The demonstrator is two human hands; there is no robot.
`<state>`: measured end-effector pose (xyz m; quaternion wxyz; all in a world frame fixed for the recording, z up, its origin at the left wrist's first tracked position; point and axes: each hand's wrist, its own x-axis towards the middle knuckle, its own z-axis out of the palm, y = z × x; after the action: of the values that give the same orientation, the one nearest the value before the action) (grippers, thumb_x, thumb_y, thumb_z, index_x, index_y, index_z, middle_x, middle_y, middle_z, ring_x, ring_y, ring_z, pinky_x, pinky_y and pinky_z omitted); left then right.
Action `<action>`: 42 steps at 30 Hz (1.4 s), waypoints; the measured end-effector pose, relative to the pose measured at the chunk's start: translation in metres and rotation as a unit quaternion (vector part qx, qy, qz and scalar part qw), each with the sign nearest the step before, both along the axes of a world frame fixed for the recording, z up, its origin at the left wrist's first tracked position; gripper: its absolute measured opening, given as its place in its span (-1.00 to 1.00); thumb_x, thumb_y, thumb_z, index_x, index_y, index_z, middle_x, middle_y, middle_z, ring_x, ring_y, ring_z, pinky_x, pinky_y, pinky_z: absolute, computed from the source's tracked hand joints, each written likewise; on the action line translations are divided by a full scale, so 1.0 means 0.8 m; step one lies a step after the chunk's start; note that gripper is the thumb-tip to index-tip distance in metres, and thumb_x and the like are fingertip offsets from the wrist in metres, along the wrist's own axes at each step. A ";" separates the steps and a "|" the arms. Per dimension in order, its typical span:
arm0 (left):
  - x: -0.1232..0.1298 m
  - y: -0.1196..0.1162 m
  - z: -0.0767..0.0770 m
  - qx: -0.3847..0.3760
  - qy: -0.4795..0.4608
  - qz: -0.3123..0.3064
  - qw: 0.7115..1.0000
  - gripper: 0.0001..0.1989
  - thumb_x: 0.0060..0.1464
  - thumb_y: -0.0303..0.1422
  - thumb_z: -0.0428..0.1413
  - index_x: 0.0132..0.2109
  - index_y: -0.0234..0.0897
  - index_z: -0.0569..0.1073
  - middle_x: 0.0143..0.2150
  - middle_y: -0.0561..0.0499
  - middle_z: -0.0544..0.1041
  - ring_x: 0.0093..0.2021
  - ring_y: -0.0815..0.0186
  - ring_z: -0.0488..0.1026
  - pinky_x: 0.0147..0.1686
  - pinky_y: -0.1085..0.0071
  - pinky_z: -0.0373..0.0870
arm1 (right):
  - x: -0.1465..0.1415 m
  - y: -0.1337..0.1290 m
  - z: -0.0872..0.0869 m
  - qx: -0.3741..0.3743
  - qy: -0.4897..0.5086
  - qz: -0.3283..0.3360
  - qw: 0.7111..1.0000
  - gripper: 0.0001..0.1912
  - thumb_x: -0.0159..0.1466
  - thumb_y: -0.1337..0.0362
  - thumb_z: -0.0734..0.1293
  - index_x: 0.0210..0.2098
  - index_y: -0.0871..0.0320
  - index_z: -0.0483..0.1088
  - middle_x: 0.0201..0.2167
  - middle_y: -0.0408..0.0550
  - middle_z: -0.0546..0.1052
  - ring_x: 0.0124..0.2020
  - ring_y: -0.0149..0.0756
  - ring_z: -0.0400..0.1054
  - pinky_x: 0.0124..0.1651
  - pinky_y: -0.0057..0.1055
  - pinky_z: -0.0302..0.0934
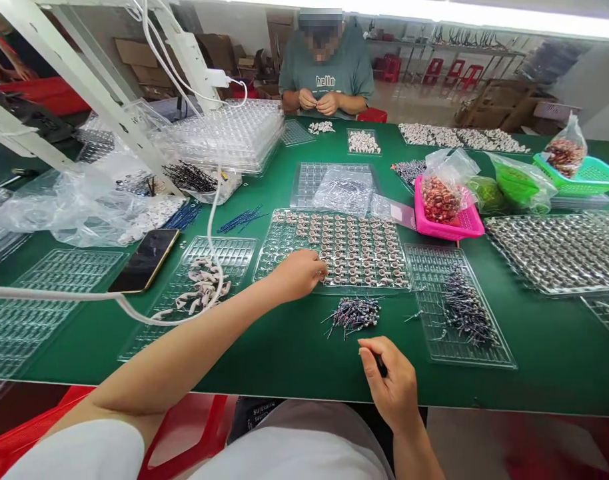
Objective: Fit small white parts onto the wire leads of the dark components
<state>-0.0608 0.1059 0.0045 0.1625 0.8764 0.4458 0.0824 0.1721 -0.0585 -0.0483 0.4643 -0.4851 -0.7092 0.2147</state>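
My left hand [298, 272] reaches forward to the near edge of a clear plastic tray [334, 250] filled with rows of small coil parts; its fingertips are pinched at one pocket, and what they hold is hidden. My right hand [392, 380] rests near the table's front edge, fingers curled around a small dark part. Between the two hands lies a loose pile of thin wire-lead components [355, 313] on the green mat.
A clear tray [459, 313] with more lead components lies right of the pile, a tray of white parts [204, 283] and a phone [144, 260] to the left. A pink basket [449, 213] holds bagged coils. A person sits working across the table [327, 67]. A white cable [134, 310] crosses the left side.
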 end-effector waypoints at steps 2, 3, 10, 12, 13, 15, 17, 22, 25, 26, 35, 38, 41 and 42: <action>0.003 0.014 -0.003 -0.033 0.008 -0.021 0.999 -0.81 0.15 -0.47 0.08 -0.23 -0.27 0.60 -0.24 -0.12 0.52 -0.20 0.16 0.43 -0.24 0.32 0.31 | -0.001 0.000 0.000 0.001 0.004 0.002 1.000 -0.86 0.35 0.40 0.26 -0.14 0.13 0.43 -0.34 -0.08 0.54 -0.34 -0.34 0.44 -0.29 -0.39 0.34; 0.004 0.021 -0.004 -0.049 0.010 -0.028 0.998 -0.82 0.13 -0.48 0.09 -0.25 -0.27 0.60 -0.23 -0.11 0.52 -0.23 0.18 0.43 -0.27 0.34 0.30 | -0.001 0.000 0.001 0.001 0.007 0.002 1.000 -0.86 0.35 0.40 0.26 -0.14 0.13 0.43 -0.34 -0.08 0.54 -0.35 -0.34 0.44 -0.29 -0.39 0.34; 0.004 0.041 0.007 -0.112 -0.012 -0.051 0.992 -0.88 0.05 -0.47 0.13 -0.33 -0.25 0.57 -0.21 -0.05 0.50 -0.23 0.24 0.45 -0.27 0.40 0.32 | -0.004 0.001 0.005 -0.006 0.022 -0.010 1.000 -0.86 0.35 0.38 0.25 -0.18 0.13 0.45 -0.38 -0.08 0.54 -0.38 -0.34 0.43 -0.31 -0.38 0.34; 0.002 0.033 0.015 -0.108 -0.032 -0.033 0.993 -0.87 0.12 -0.42 0.09 -0.28 -0.26 0.55 -0.18 -0.06 0.51 -0.20 0.23 0.46 -0.22 0.37 0.34 | -0.004 0.001 0.006 -0.010 0.031 -0.019 0.999 -0.86 0.35 0.37 0.25 -0.19 0.14 0.45 -0.39 -0.09 0.54 -0.40 -0.35 0.42 -0.32 -0.39 0.33; 0.001 0.026 0.019 -0.105 -0.045 -0.014 0.993 -0.85 0.16 -0.39 0.05 -0.23 -0.26 0.53 -0.19 -0.06 0.52 -0.20 0.23 0.46 -0.21 0.35 0.35 | -0.004 0.001 0.007 -0.013 0.036 -0.027 0.999 -0.86 0.35 0.36 0.25 -0.20 0.13 0.45 -0.39 -0.09 0.53 -0.40 -0.36 0.42 -0.33 -0.40 0.33; 0.002 0.007 0.025 -0.119 -0.106 0.035 0.987 -0.82 0.23 -0.34 0.00 -0.17 -0.26 0.48 -0.24 -0.05 0.56 -0.24 0.25 0.48 -0.24 0.34 0.37 | -0.003 0.000 0.008 -0.024 0.045 -0.048 0.998 -0.86 0.36 0.34 0.25 -0.21 0.13 0.46 -0.40 -0.10 0.52 -0.42 -0.37 0.41 -0.35 -0.42 0.32; 0.007 -0.018 0.028 -0.172 -0.216 0.076 0.958 -0.84 0.25 -0.30 0.00 -0.18 -0.27 0.43 -0.28 -0.04 0.59 -0.29 0.29 0.51 -0.28 0.35 0.40 | -0.001 0.000 0.010 -0.036 0.040 -0.077 0.996 -0.87 0.36 0.34 0.26 -0.21 0.13 0.46 -0.40 -0.10 0.52 -0.42 -0.37 0.39 -0.36 -0.42 0.31; 0.029 -0.072 0.016 -0.314 -0.405 0.089 0.854 -0.82 0.20 -0.26 0.11 -0.22 -0.31 0.41 -0.28 -0.08 0.62 -0.36 0.34 0.52 -0.33 0.37 0.45 | 0.009 0.007 0.018 -0.028 -0.080 -0.075 0.994 -0.84 0.34 0.40 0.26 -0.14 0.11 0.44 -0.28 -0.04 0.51 -0.24 -0.28 0.40 -0.16 -0.31 0.34; 0.038 -0.082 0.004 -0.375 -0.427 0.085 0.819 -0.79 0.15 -0.24 0.16 -0.24 -0.32 0.43 -0.28 -0.09 0.63 -0.38 0.34 0.50 -0.32 0.35 0.47 | 0.010 0.018 0.020 -0.036 -0.193 -0.050 0.979 -0.81 0.33 0.42 0.26 -0.14 0.11 0.46 -0.27 -0.01 0.47 -0.22 -0.23 0.36 -0.18 -0.29 0.32; 0.040 -0.083 0.001 -0.395 -0.431 0.084 0.807 -0.79 0.13 -0.23 0.17 -0.25 -0.32 0.43 -0.28 -0.10 0.64 -0.38 0.34 0.50 -0.32 0.33 0.47 | 0.009 0.022 0.021 -0.034 -0.226 -0.044 0.973 -0.81 0.33 0.43 0.26 -0.14 0.11 0.47 -0.28 -0.01 0.46 -0.23 -0.23 0.35 -0.20 -0.30 0.31; 0.041 -0.080 -0.012 -0.494 -0.468 0.102 0.725 -0.63 0.04 -0.34 0.19 0.02 -0.29 0.45 -0.30 -0.02 0.59 -0.42 0.38 0.47 -0.36 0.37 0.48 | 0.013 0.035 0.036 -0.038 -0.363 0.009 0.931 -0.86 0.33 0.40 0.28 -0.22 0.12 0.48 -0.29 0.00 0.40 -0.24 -0.21 0.27 -0.21 -0.30 0.27; 0.039 -0.081 -0.009 -0.540 -0.482 0.114 0.681 -0.67 0.01 -0.43 0.17 -0.02 -0.28 0.49 -0.32 0.01 0.56 -0.42 0.40 0.46 -0.37 0.39 0.48 | 0.020 0.035 0.041 -0.045 -0.363 0.017 0.931 -0.84 0.34 0.40 0.27 -0.17 0.11 0.48 -0.26 0.01 0.39 -0.23 -0.21 0.26 -0.20 -0.30 0.28; 0.038 -0.083 -0.004 -0.578 -0.499 0.133 0.632 -0.74 -0.04 -0.50 0.14 -0.13 -0.31 0.50 -0.35 0.01 0.51 -0.43 0.39 0.45 -0.41 0.40 0.48 | 0.023 0.040 0.046 -0.044 -0.384 0.030 0.922 -0.80 0.33 0.42 0.27 -0.15 0.09 0.49 -0.25 0.01 0.39 -0.23 -0.21 0.26 -0.19 -0.29 0.28; 0.037 -0.083 -0.003 -0.587 -0.505 0.137 0.618 -0.76 -0.07 -0.53 0.13 -0.18 -0.32 0.50 -0.35 0.01 0.50 -0.43 0.39 0.45 -0.41 0.40 0.48 | 0.024 0.042 0.048 -0.043 -0.392 0.038 0.918 -0.80 0.32 0.44 0.27 -0.16 0.09 0.49 -0.24 0.01 0.39 -0.22 -0.21 0.25 -0.19 -0.29 0.28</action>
<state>-0.0311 0.0392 0.0019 0.8282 0.3439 0.3623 0.2539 0.1910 -0.0246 -0.0103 0.1194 -0.5228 -0.8423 0.0547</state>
